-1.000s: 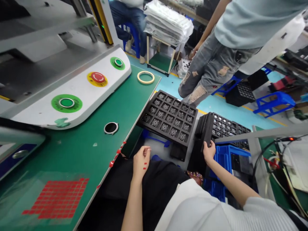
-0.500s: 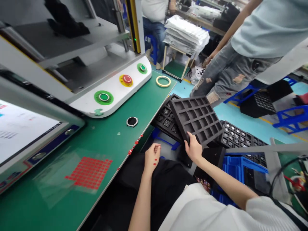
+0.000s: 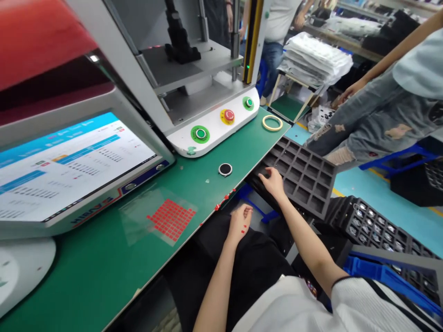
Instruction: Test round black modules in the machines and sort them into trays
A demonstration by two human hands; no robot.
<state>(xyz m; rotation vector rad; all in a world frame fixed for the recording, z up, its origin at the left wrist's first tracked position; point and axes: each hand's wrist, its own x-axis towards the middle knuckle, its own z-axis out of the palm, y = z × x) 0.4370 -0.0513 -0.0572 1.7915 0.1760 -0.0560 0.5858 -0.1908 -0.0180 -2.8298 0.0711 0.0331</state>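
Gripping the near-left corner of an empty black compartment tray, the right hand has its fingers curled over the tray's rim and into the edge cells. Tray sits just off the right edge of the green tabletop, tilted slightly, its long axis running away from the hand toward the upper right. All cells visible are empty.

Left hand rests on the person's dark lap, loosely curled, grasping nothing; red marks show on its fingers. It lies nearer the tabletop edge than the tray, and apart from the tray. The right hand is the one on the tray.

Relative to the tray:
- just left, on the tabletop, a small round black disc with a silver rim
- further up-left, a ring of tape near the tabletop's far corner
- left again, the white control panel of a press machine with two green buttons and a red stop button
- lower right, a second black tray loaded with small round parts, above a blue crate
- beyond it, a standing person in torn jeans

A sheet of red stickers lies on the tabletop beside a tilted screen.
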